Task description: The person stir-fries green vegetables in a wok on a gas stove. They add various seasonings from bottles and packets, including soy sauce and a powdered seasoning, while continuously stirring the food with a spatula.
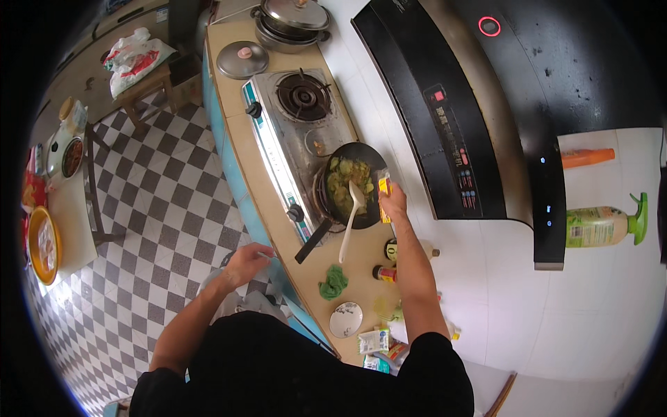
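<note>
A dark frying pan [376, 156] sits on the near burner of the gas stove, its black handle [312, 242] angled toward the counter's front edge. Inside lie sliced greenish vegetables [341, 182], and a white spatula [348, 232] rests in them with its handle over the rim. Above the pan's wall side, my right hand [394, 200] grips a yellow-and-red seasoning packet [384, 195]; its contents are hidden. My left hand [249, 265] hangs beside the counter's front edge, holding nothing, with the fingers loosely apart.
A range hood [432, 114] overhangs the wall side. On the counter are a green cloth [333, 282], a small patterned dish [346, 319], a seasoning jar [385, 273], a pot lid [243, 59] and a lidded pot [292, 41]. The other burner [304, 96] is bare.
</note>
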{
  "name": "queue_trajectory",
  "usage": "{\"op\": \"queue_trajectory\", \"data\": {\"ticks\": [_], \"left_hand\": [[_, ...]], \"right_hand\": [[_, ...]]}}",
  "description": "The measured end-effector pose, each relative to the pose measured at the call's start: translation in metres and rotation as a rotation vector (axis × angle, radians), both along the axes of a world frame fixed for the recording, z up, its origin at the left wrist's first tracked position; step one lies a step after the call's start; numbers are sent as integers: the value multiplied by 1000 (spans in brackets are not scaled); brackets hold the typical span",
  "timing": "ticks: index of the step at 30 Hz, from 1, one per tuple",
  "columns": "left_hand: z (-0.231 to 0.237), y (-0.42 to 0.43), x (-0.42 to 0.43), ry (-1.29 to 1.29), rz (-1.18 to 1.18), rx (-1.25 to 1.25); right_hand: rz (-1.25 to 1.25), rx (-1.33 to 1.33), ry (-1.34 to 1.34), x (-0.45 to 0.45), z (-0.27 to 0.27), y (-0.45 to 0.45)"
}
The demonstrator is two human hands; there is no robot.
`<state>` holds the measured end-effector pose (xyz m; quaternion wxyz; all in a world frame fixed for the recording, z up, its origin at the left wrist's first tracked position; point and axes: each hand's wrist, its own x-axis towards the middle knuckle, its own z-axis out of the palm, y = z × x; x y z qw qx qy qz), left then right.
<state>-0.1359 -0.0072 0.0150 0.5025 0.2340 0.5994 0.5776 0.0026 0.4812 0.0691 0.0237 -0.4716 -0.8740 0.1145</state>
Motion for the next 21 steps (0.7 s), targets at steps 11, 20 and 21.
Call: {"op": "queue_trajectory", "data": {"ticks": [11, 20, 21], "left_hand": [[0, -5, 3, -15, 81, -49], [-18, -15, 10, -49, 104, -43], [-17, -14, 9, -51, 97, -42]], "right_hand": [[124, -68, 70, -50, -2, -50], [-28, -48, 55, -10, 4, -40], [-52, -57, 49, -1, 3, -37]]}}
